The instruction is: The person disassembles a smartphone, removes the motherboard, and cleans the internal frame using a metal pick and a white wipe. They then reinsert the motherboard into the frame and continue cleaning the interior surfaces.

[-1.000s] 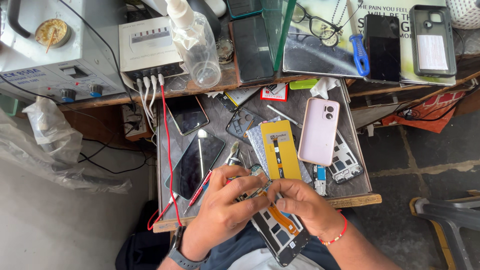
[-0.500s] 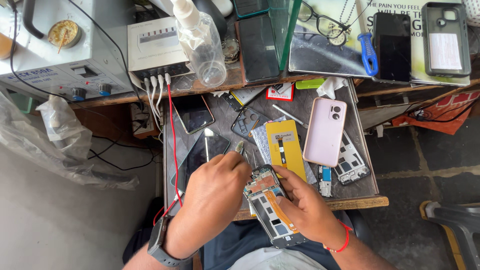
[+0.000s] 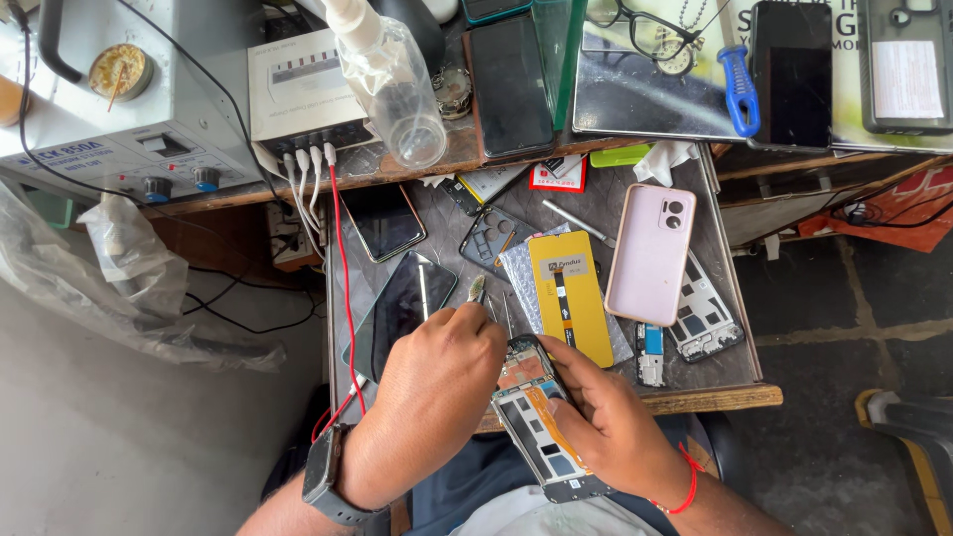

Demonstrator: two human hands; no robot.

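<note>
Bench: a pull-out grey work tray point(image 3: 740, 328) under a cluttered wooden shelf point(image 3: 467, 159), concrete floor to my left, dark stone tiles to my right. My left hand point(image 3: 432, 397), smartwatch point(image 3: 323, 478) on the wrist, is curled tight, fingers pressed together around a thin metal tool point(image 3: 477, 289) whose tip sticks out past the knuckles toward the shelf; I cannot tell how the grip sits underneath. My right hand point(image 3: 615, 427), red thread point(image 3: 685, 486) at the wrist, is half closed, thumb and fingers pinching the opened phone frame point(image 3: 541, 427) along its right edge. The frame hangs just off the tray's front lip, over my lap, between both hands. It is a flat rectangle of dark plastic and metal, with an orange flex strip running down the middle and small square cut-outs. Its long axis runs diagonally: camera end up toward the tray and my left hand, bottom end down-right toward my body. On the tray just beyond: a yellow-backed display panel point(image 3: 571, 298), glossy; a pale pink phone back cover point(image 3: 650, 253), smooth, rounded corners; a bare midframe point(image 3: 705, 318); a black glass screen point(image 3: 402, 308) lying tilted. A red wire point(image 3: 342, 258) drops from the white power box point(image 3: 303, 94) along the tray's left side.
</note>
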